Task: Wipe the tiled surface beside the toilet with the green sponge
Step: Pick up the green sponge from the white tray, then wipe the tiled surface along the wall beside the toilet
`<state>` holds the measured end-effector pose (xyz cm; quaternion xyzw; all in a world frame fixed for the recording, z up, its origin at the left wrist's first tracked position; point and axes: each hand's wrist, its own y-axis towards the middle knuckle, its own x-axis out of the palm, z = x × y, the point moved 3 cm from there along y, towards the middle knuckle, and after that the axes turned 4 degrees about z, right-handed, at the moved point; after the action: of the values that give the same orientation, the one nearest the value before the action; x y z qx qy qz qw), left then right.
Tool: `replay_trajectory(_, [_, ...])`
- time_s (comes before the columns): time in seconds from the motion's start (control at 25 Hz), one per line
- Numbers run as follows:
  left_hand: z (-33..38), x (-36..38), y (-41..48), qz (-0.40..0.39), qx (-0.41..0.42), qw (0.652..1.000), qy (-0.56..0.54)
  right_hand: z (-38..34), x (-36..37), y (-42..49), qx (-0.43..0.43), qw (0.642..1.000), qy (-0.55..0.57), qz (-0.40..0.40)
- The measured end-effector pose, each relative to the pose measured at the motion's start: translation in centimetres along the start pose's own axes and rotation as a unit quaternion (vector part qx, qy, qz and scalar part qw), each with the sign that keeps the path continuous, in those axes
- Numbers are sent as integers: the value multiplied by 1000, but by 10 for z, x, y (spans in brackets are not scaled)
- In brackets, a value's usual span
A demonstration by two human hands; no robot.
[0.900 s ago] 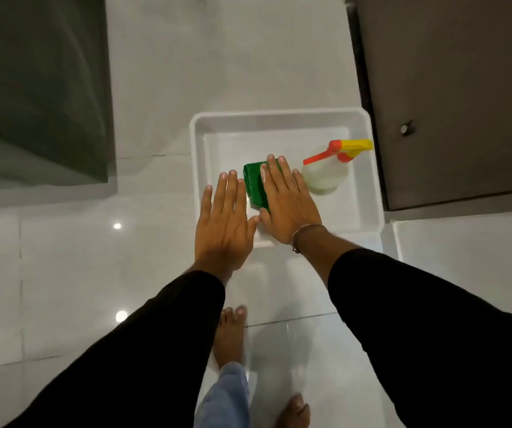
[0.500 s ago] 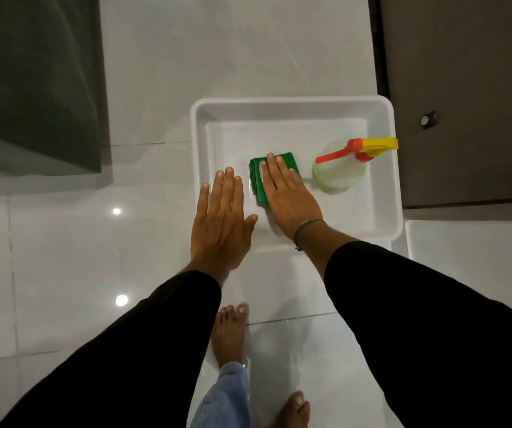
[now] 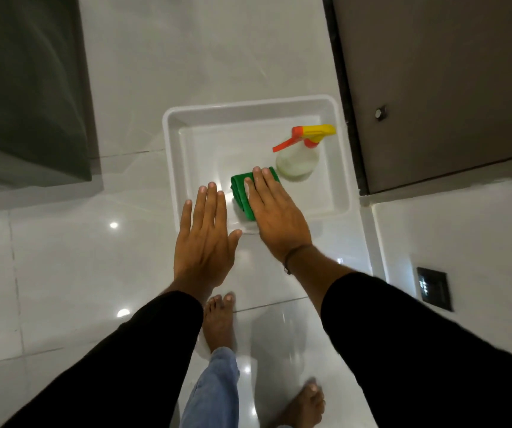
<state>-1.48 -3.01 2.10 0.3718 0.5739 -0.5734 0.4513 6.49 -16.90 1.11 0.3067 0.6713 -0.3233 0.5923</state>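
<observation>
The green sponge (image 3: 238, 188) lies in a white plastic tray (image 3: 248, 104) on the glossy white tiled floor (image 3: 78, 273), near the tray's front wall. My right hand (image 3: 274, 217) lies flat on top of the sponge with straight fingers, covering its right half. No curl of the fingers around it shows. My left hand (image 3: 205, 242) is flat and open just left of it, fingertips over the tray's front-left rim, holding nothing. No toilet is in view.
A spray bottle (image 3: 298, 159) with a yellow and orange trigger stands in the tray just beyond the sponge. A dark door (image 3: 434, 88) is at the right, a dark panel (image 3: 26, 88) at the left. My bare feet (image 3: 219, 322) are on the tiles below.
The view has swung, so the tray now sits further right. My right hand stays flat on the sponge, fingertips nearer the bottle. My left hand holds its place beside it.
</observation>
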Motion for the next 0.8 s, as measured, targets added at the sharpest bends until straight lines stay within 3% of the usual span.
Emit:
replay_trajectory(0.2, [75,13,-81,4,11,1000,-22,-2,-22,-151,92,993,66,24])
replay_trajectory(0.4, [155,71,-148,-11,32,999,-11,24,14,-286,172,975,131,-57])
replay_trajectory(0.56, [205,147,-160,-70,56,996,-21,59,92,-362,231,957,147,-92])
replay_trajectory(0.8, [254,263,-119,-63,105,992,-20,131,227,-393,241,957,111,-114])
